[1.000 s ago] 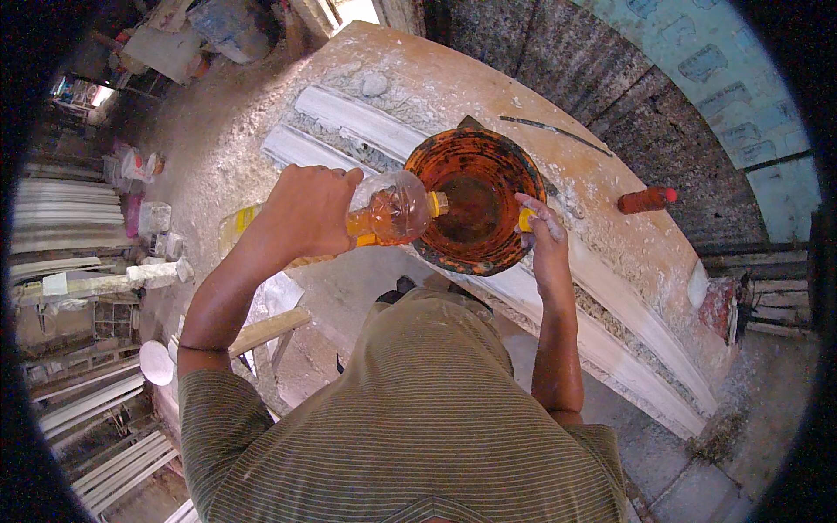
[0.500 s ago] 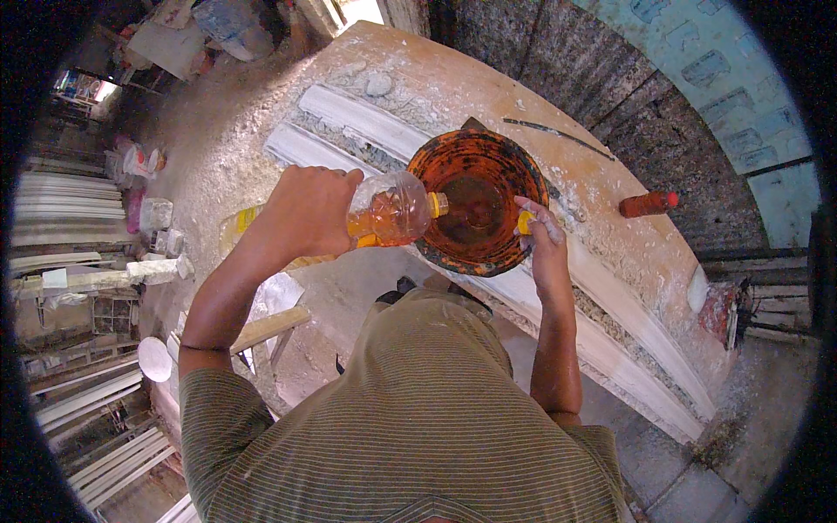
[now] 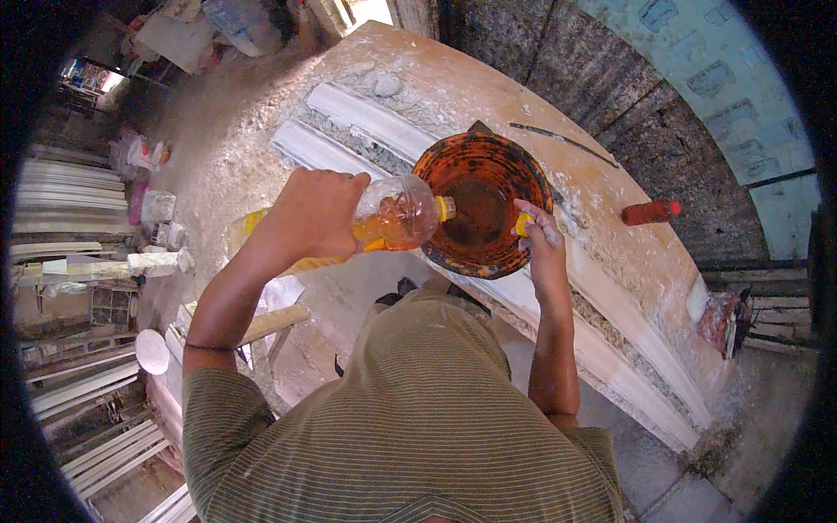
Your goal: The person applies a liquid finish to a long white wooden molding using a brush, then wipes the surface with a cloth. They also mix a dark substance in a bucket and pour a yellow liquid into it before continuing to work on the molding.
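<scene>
Looking down through the head camera from afar, I see a broad brown table (image 3: 523, 98) dusted with white powder. Long white strips (image 3: 370, 113) lie slantwise across it. Overlapping them in my view is a round bowl (image 3: 520, 170), orange streaked with black. Tipped toward it is a clear bottle (image 3: 397, 213) of amber liquid, its neck over the bowl's left side; I can't tell whether any flows. The left hand (image 3: 318, 213) is curled around the bottle's body. The right hand (image 3: 545, 240), fingers bent in, is at the bowl's right rim; I can't make out whether they touch. Well to its right I spot a red bottle (image 3: 648, 213) on the table. Smallest, a yellow cap (image 3: 523, 224) is pinched in the right hand.
</scene>
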`<state>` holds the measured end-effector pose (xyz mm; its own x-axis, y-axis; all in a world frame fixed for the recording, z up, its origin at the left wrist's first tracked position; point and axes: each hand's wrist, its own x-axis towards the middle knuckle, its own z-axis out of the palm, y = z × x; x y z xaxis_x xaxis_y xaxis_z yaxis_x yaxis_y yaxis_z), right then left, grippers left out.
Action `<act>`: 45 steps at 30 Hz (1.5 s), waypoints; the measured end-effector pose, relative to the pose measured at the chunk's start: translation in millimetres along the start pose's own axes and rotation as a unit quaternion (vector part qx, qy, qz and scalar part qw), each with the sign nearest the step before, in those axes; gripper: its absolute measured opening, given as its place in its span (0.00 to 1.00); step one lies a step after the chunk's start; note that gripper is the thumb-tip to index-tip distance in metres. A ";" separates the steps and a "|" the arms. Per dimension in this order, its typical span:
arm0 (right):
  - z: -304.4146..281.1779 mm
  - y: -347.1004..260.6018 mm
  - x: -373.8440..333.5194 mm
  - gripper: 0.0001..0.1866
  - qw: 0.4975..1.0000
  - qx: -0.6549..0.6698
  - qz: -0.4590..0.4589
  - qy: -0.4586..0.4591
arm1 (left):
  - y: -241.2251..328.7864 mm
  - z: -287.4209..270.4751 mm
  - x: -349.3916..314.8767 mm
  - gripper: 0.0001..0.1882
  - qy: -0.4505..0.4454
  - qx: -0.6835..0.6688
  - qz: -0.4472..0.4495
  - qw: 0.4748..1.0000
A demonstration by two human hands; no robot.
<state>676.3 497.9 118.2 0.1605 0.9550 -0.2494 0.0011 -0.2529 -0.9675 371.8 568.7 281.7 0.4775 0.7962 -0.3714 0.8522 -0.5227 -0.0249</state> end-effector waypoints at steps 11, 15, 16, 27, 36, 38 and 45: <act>14.2 -13.3 1.6 0.16 0.998 0.046 -0.027 0.015 | 1.5 15.9 -7.2 0.31 0.041 -0.092 -0.030 0.994; 13.4 -28.5 2.6 0.17 0.991 0.136 -0.015 0.000 | 10.7 28.7 -16.7 0.26 0.110 -0.147 -0.066 0.981; 13.3 -33.7 2.2 0.17 0.992 0.123 -0.037 -0.004 | 12.6 33.0 -18.9 0.26 0.125 -0.183 -0.068 0.973; 15.0 -128.5 -1.1 0.21 0.962 0.045 -0.222 -0.155 | 39.0 59.0 -28.3 0.31 0.235 -0.462 -0.046 0.854; 11.1 -198.2 -22.0 0.22 0.812 -0.272 -0.423 -0.296 | 43.6 68.2 -33.9 0.31 0.243 -0.397 0.018 0.885; 10.5 -199.9 -26.8 0.22 0.794 -0.272 -0.439 -0.322 | 41.1 70.5 -39.2 0.30 0.232 -0.399 0.034 0.886; 23.9 -213.2 -58.8 0.22 0.718 -0.510 -0.388 -0.271 | 39.2 87.1 -46.4 0.31 0.236 -0.395 0.069 0.885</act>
<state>643.1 499.3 338.2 -0.6869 0.7198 0.1005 0.6498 0.6702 -0.3587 364.5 484.7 217.0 0.4660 0.8775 0.1136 0.5733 -0.3973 0.7166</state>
